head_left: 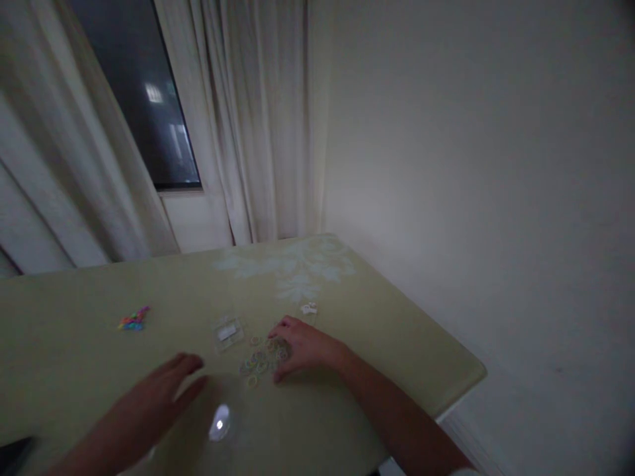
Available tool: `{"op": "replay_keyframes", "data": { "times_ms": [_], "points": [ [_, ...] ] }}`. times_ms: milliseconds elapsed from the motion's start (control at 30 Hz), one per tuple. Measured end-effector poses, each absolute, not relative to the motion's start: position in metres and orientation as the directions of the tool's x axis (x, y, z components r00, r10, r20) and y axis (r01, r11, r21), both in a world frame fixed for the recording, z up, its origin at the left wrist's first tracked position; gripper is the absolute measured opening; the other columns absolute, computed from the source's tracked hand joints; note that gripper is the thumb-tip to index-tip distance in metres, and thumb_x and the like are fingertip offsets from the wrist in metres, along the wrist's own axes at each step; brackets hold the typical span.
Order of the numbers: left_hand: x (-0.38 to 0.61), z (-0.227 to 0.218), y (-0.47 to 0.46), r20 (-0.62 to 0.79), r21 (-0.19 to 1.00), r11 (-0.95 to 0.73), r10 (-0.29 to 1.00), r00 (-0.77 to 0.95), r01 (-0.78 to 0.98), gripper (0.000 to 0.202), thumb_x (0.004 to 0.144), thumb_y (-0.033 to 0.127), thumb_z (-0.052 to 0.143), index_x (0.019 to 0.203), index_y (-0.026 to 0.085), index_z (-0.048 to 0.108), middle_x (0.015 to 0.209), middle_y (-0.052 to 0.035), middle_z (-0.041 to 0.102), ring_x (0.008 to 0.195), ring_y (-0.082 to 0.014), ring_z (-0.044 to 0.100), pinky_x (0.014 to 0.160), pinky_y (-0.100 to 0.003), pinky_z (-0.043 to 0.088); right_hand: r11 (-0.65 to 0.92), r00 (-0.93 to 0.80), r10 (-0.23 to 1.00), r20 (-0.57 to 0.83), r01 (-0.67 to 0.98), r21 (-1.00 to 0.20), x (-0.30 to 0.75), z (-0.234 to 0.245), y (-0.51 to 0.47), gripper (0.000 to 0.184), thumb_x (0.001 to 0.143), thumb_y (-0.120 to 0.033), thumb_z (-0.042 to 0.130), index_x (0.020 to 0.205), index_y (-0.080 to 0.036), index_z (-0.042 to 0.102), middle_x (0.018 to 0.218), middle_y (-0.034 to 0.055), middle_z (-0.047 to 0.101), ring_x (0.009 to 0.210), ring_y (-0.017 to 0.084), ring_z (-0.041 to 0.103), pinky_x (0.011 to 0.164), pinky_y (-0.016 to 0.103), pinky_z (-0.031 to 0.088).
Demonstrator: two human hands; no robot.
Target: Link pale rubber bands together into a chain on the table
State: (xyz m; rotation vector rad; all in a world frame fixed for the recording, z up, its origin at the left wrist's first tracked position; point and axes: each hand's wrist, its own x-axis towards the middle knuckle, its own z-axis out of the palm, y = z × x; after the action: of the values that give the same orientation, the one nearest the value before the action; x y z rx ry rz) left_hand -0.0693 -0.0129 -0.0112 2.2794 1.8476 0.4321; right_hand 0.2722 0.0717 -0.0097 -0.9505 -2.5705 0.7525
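Small pale rings (260,360), looking like little elastic bands, lie in a loose pile on the table. Around the pile's right side curves my right hand (302,347), its thumb and fingers apart and its fingertips at the rings. To the left of the pile, my left hand (169,390) hovers with thumb and fingers spread, holding nothing. Just behind the rings sits a clear plastic box (228,332) with a white piece in it. A small white item (309,309) lies beyond my right hand.
Several bright coloured small pieces (133,320) are heaped at the left of the table (188,284). A glare spot (219,423) shines near the front. A dark object (16,453) shows at the lower left edge. A wall (471,165) borders the table's right side; curtains (262,132) hang behind.
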Motion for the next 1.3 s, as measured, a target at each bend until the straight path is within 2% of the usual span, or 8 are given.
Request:
{"op": "replay_keyframes", "data": {
  "times_ms": [133, 333, 500, 633, 733, 1000, 1167, 1300],
  "points": [
    [0.036, -0.048, -0.009, 0.188, 0.275, -0.354, 0.931, 0.312, 0.894, 0.058, 0.092, 0.053, 0.058, 0.141, 0.021, 0.061, 0.149, -0.0179, 0.058, 0.137, -0.0375, 0.052, 0.112, -0.054, 0.045, 0.640, -0.733, 0.678, 0.063, 0.546, -0.540, 0.272, -0.014, 0.074, 0.060, 0.077, -0.043, 0.087, 0.129, -0.019, 0.069, 0.118, 0.0088, 0.063, 0.104, 0.023, 0.062, 0.091, 0.031, 0.049],
    [0.087, -0.058, 0.032, 0.284, 0.349, -0.379, 0.915, 0.289, 0.857, 0.028, 0.100, 0.036, 0.052, 0.117, 0.020, 0.067, 0.117, -0.0126, 0.066, 0.108, -0.0296, 0.061, 0.099, -0.047, 0.049, 0.629, -0.668, 0.738, 0.093, 0.632, -0.453, 0.272, -0.012, 0.082, 0.011, 0.089, -0.018, 0.072, 0.099, -0.016, 0.076, 0.095, 0.0068, 0.071, 0.090, 0.020, 0.063, 0.079, 0.028, 0.044],
    [0.098, -0.050, 0.044, 0.282, 0.470, -0.412, 0.908, 0.310, 0.780, 0.023, 0.102, 0.029, 0.045, 0.098, 0.020, 0.065, 0.101, -0.0098, 0.065, 0.098, -0.0272, 0.062, 0.092, -0.042, 0.051, 0.578, -0.589, 0.800, 0.115, 0.704, -0.413, 0.282, -0.008, 0.088, 0.010, 0.091, -0.012, 0.068, 0.094, -0.015, 0.076, 0.094, 0.0080, 0.074, 0.089, 0.019, 0.064, 0.080, 0.027, 0.043],
    [0.080, -0.052, 0.031, 0.311, 0.495, -0.397, 0.912, 0.269, 0.773, 0.027, 0.097, 0.038, 0.057, 0.116, 0.021, 0.066, 0.117, -0.0124, 0.064, 0.111, -0.0311, 0.060, 0.100, -0.047, 0.049, 0.539, -0.554, 0.826, 0.107, 0.719, -0.439, 0.292, -0.002, 0.088, 0.014, 0.088, -0.023, 0.076, 0.100, -0.015, 0.077, 0.092, 0.0067, 0.073, 0.084, 0.018, 0.063, 0.074, 0.027, 0.042],
    [0.058, -0.050, 0.025, 0.191, 0.489, -0.356, 0.934, 0.300, 0.796, 0.050, 0.083, 0.043, 0.073, 0.128, 0.022, 0.064, 0.126, -0.0140, 0.062, 0.116, -0.0352, 0.058, 0.102, -0.051, 0.048, 0.535, -0.586, 0.808, 0.062, 0.685, -0.494, 0.293, 0.000, 0.087, 0.033, 0.077, -0.026, 0.087, 0.106, -0.014, 0.077, 0.090, 0.0046, 0.072, 0.077, 0.017, 0.062, 0.068, 0.025, 0.041],
    [0.016, -0.003, 0.022, -0.099, 0.526, -0.251, 0.931, 0.352, 0.813, 0.056, 0.070, 0.029, 0.072, 0.124, 0.022, 0.063, 0.130, -0.0132, 0.060, 0.123, -0.0339, 0.056, 0.105, -0.043, 0.044, 0.620, -0.681, 0.724, 0.109, 0.573, -0.536, 0.278, -0.010, 0.081, 0.008, 0.086, -0.012, 0.074, 0.093, -0.015, 0.076, 0.090, 0.0042, 0.073, 0.084, 0.016, 0.062, 0.075, 0.024, 0.041],
    [-0.014, 0.005, 0.019, -0.327, 0.497, -0.129, 0.888, 0.323, 0.858, 0.036, 0.062, 0.020, 0.062, 0.098, 0.021, 0.060, 0.096, -0.0048, 0.066, 0.090, -0.0266, 0.063, 0.077, -0.033, 0.048, 0.629, -0.702, 0.703, 0.113, 0.541, -0.558, 0.277, -0.009, 0.078, 0.012, 0.086, -0.013, 0.076, 0.098, -0.017, 0.076, 0.093, 0.0033, 0.073, 0.084, 0.015, 0.062, 0.074, 0.023, 0.041],
    [-0.002, -0.005, 0.029, -0.263, 0.634, -0.156, 0.878, 0.401, 0.757, 0.021, 0.068, 0.022, 0.054, 0.088, 0.020, 0.061, 0.085, -0.0027, 0.066, 0.082, -0.0228, 0.062, 0.073, -0.031, 0.046, 0.624, -0.675, 0.726, 0.135, 0.563, -0.541, 0.277, -0.012, 0.081, 0.011, 0.090, -0.015, 0.074, 0.101, -0.017, 0.076, 0.096, 0.0052, 0.075, 0.089, 0.017, 0.065, 0.080, 0.025, 0.043]
  ]
}}
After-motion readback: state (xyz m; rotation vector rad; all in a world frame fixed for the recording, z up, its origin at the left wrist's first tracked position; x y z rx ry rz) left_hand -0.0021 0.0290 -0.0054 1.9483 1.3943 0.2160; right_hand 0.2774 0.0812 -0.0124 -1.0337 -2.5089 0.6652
